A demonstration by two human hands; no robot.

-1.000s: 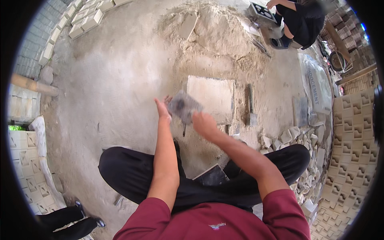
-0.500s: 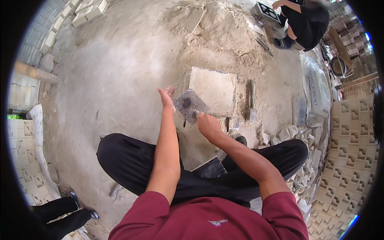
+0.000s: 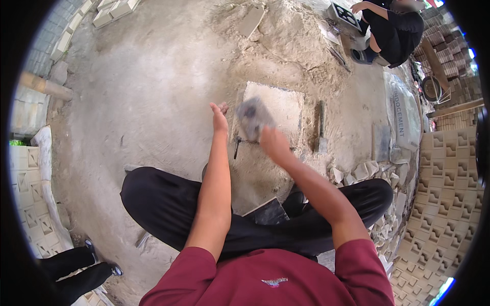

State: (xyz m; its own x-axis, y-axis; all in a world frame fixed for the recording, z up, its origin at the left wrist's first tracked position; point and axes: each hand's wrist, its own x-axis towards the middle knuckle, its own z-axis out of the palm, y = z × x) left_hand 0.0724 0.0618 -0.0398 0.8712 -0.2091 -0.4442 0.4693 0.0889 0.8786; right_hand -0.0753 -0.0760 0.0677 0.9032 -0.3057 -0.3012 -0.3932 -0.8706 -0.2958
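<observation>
My right hand [image 3: 275,145] is closed on a flat, squarish metal trowel [image 3: 250,109], smeared by motion, over the left part of a square mould [image 3: 302,115]. Pale sandy mix [image 3: 286,104] fills the mould to its rim. My left hand [image 3: 220,118] is just left of the mould, turned edge-on, with its fingers stretched out and nothing in them. A thin dark metal handle [image 3: 237,147] juts from the mould's near left corner. Right of the mould lies a hammer [image 3: 321,145] with a long handle.
Loose sandy mix [image 3: 291,51] is heaped beyond the mould. Broken pale chunks [image 3: 365,171] lie by my right knee, near a printed sack [image 3: 406,112]. Stacked blocks [image 3: 439,188] line the right side. A co-worker [image 3: 395,33] squats far right; another person's legs [image 3: 76,265] show lower left.
My right hand and the trowel have moved right and farther away, over the mould. My left hand has shifted slightly right and turned, its palm showing less.
</observation>
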